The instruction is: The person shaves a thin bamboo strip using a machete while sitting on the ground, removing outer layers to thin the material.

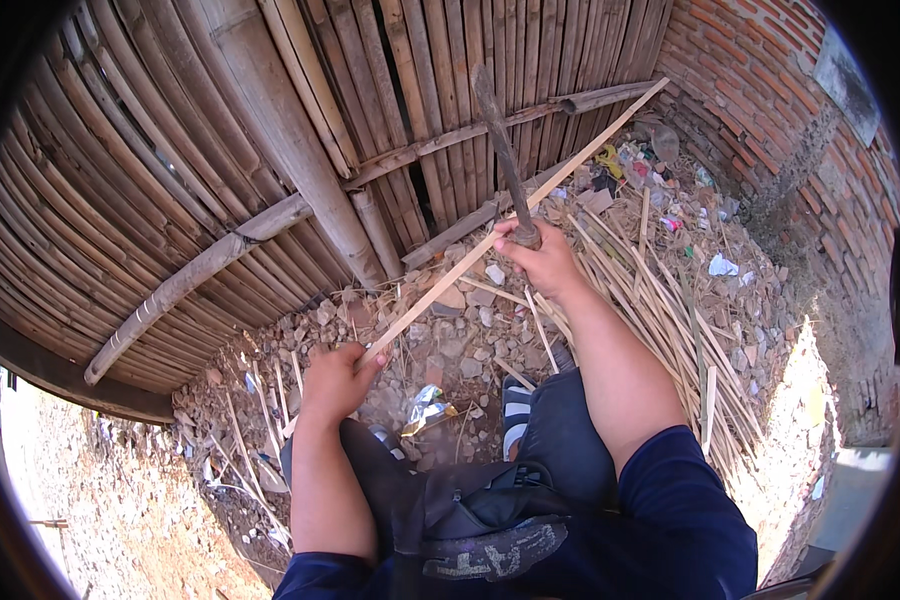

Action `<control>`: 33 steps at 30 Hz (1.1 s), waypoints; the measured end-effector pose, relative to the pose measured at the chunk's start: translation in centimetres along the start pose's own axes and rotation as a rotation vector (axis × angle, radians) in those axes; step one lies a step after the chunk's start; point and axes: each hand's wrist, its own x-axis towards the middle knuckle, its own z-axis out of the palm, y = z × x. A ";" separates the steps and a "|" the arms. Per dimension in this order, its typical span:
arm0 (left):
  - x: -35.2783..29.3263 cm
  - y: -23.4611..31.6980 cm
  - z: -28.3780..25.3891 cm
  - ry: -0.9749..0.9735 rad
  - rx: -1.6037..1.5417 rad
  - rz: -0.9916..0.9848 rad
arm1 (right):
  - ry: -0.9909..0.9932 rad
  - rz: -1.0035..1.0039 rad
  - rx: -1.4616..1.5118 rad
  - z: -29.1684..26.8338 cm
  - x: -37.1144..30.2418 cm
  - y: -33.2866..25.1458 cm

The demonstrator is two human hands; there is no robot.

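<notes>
I see the left hand [335,385] closed on the near left end of a pale strip [425,303], which goes slantwise to the far right above the rubble [460,345]. The right hand [545,265] is folded around the handle of a dark knife [500,140] (its fingertips meet the strip; how firmly, I cannot tell). Many loose strips [675,335] lie at right.

Mid-frame: blade [500,135] partly hidden by right hand [545,262]; strip [440,287] by left hand [335,382]. Upper right: brick wall [745,95] cut off; litter [630,165] too small to identify.
</notes>
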 end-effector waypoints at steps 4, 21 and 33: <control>0.2 1.9 -0.3 -0.067 -0.064 -0.001 | -0.100 -0.004 -0.068 1.5 -0.6 -0.5; 0.5 3.6 0.3 0.013 -0.028 -0.057 | -0.009 -0.235 -0.694 3.6 -2.0 -2.0; 0.5 3.7 0.5 0.258 0.083 0.018 | 0.074 -0.228 -0.854 2.5 -1.2 -0.8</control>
